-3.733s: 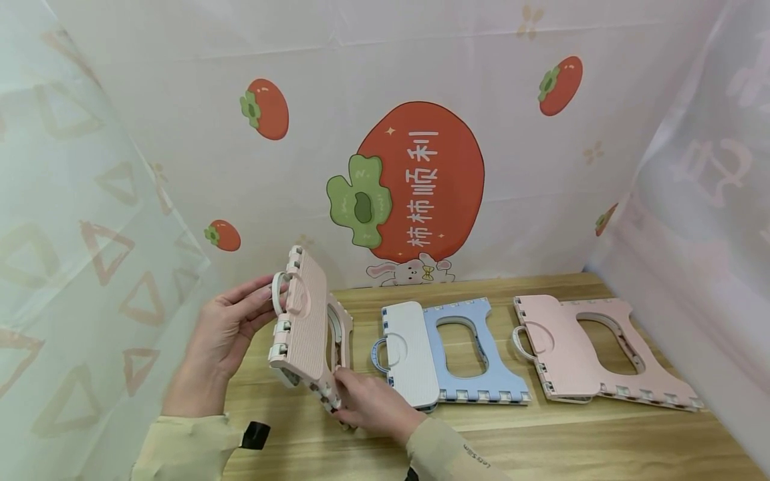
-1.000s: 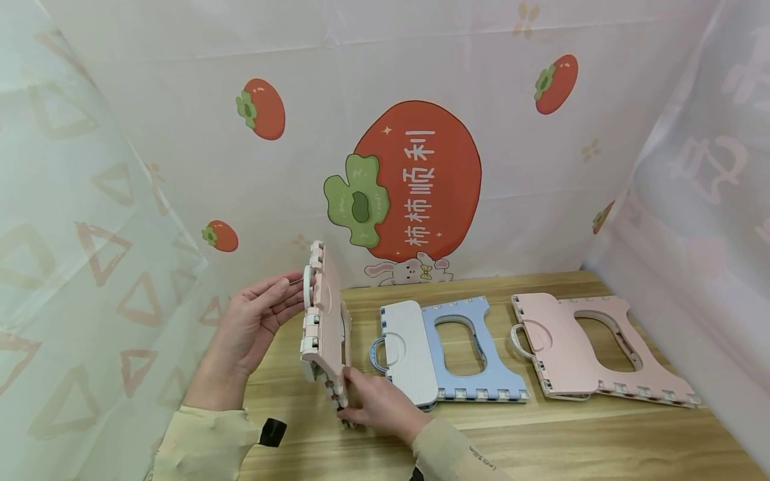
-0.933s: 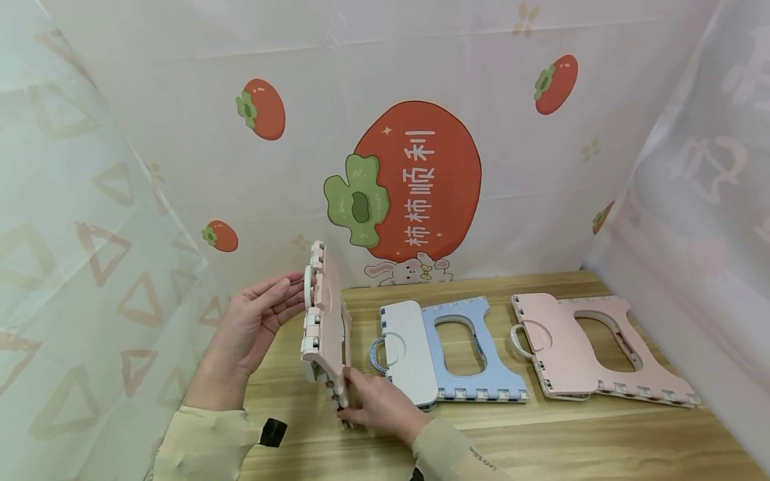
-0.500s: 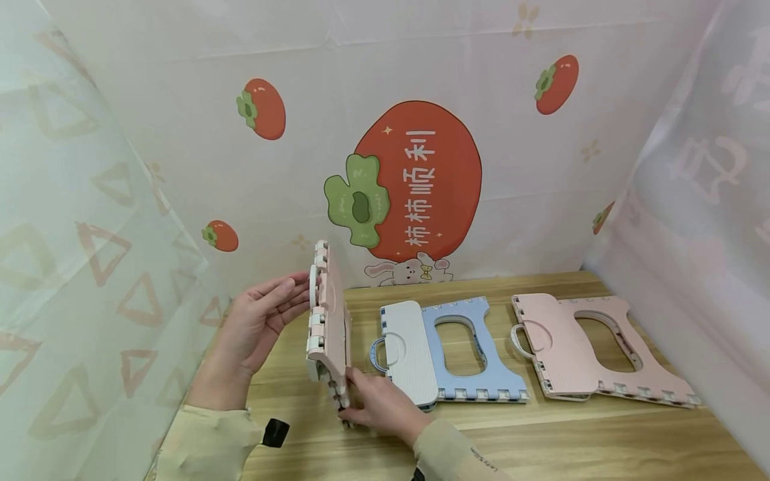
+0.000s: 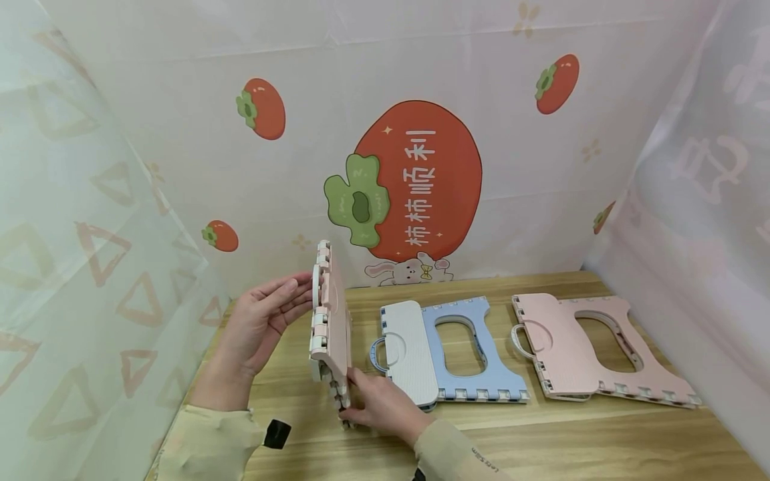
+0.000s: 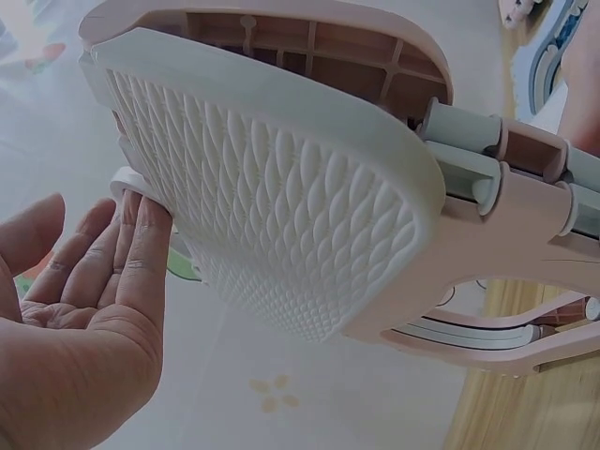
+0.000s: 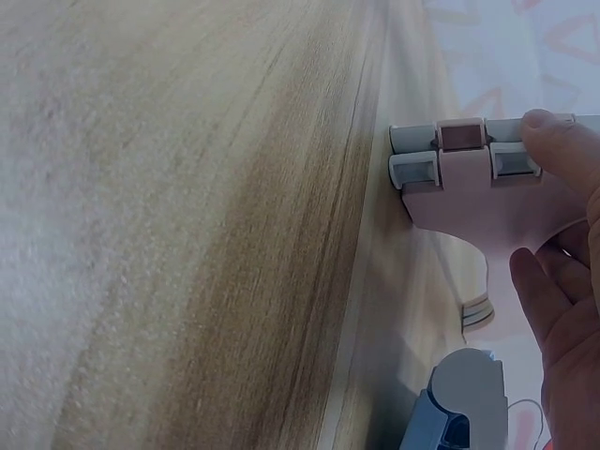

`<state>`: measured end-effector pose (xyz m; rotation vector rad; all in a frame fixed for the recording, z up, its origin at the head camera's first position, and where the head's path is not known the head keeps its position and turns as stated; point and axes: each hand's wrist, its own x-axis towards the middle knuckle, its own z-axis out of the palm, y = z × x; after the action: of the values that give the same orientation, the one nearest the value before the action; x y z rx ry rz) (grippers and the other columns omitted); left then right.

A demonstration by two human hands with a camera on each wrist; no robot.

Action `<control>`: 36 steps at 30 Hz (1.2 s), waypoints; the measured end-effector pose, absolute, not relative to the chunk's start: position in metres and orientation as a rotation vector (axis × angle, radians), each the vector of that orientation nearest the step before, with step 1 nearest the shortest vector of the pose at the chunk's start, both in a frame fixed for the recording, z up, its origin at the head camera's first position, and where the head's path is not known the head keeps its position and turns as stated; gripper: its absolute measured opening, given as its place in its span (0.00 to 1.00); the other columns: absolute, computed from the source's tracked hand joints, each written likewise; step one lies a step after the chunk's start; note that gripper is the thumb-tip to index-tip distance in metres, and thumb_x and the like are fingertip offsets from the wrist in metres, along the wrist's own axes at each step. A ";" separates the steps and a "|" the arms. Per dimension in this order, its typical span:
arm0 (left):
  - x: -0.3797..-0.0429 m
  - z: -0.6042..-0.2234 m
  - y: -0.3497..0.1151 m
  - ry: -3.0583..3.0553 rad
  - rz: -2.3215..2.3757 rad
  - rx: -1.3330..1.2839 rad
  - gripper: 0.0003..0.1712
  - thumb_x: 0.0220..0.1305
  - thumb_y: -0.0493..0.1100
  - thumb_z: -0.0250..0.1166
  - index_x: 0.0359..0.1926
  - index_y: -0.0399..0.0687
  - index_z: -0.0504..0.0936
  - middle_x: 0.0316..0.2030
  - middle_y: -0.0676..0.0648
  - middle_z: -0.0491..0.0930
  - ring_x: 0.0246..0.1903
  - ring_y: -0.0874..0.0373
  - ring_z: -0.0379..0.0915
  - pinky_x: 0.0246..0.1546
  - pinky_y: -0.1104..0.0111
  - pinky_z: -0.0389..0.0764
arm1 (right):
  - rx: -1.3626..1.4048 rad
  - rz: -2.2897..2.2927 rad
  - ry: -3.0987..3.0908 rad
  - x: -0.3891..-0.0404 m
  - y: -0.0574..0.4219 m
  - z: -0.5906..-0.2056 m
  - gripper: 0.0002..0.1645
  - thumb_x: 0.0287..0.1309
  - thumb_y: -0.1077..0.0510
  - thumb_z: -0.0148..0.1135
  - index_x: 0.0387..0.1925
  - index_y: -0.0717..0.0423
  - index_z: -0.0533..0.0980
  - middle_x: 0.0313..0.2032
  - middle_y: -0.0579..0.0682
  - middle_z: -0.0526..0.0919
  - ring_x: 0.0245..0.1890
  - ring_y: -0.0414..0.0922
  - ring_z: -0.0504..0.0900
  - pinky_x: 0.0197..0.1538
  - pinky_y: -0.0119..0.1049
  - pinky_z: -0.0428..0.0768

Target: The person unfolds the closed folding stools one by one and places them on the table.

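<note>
A pink and white folding stool (image 5: 337,314) stands folded on its edge, seen nearly side-on in the head view. My right hand (image 5: 381,404) grips its lower near side; in the right wrist view, the thumb (image 7: 553,141) lies on the hinged edge. My left hand (image 5: 261,321) is at the stool's upper left, palm turned inward. Its fingertips touch the white carry handle (image 5: 315,287), the fingers mostly straight. The left wrist view shows the textured white underside panel (image 6: 272,178) beside those fingers.
A blue and white folding stool (image 5: 412,351) lies flat just right of my right hand. Farther right, another pink folding stool (image 5: 562,351) lies flat. Both rest on the wooden table (image 5: 541,441), with printed curtains (image 5: 517,200) at the back and sides.
Since the earliest frame, the held stool has turned edge-on and shifted right, its ribbed top facing away more. My left hand moved right along with it. Over the last second it shifted slightly right.
</note>
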<state>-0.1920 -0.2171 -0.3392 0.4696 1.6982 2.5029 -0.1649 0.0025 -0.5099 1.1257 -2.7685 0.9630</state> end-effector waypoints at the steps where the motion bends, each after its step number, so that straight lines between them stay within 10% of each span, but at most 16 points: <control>1: -0.192 -0.339 -0.217 1.699 2.504 0.469 0.16 0.78 0.35 0.54 0.57 0.33 0.84 0.51 0.41 0.87 0.50 0.52 0.86 0.56 0.61 0.83 | 1.126 0.964 -2.768 -0.165 0.003 -0.510 0.33 0.59 0.46 0.75 0.61 0.50 0.71 0.52 0.45 0.86 0.51 0.36 0.85 0.53 0.30 0.83; 36: -0.169 -0.369 -0.246 1.866 2.544 0.279 0.16 0.79 0.38 0.55 0.55 0.34 0.84 0.49 0.39 0.87 0.49 0.47 0.86 0.55 0.54 0.83 | 1.179 0.955 -2.675 -0.165 0.004 -0.514 0.32 0.60 0.47 0.74 0.59 0.51 0.69 0.49 0.47 0.87 0.49 0.38 0.86 0.52 0.27 0.83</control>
<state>-0.1693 -0.2456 -0.3692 0.2793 1.8662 2.5439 -0.1647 0.0041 -0.5140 1.1793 -2.6755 0.9551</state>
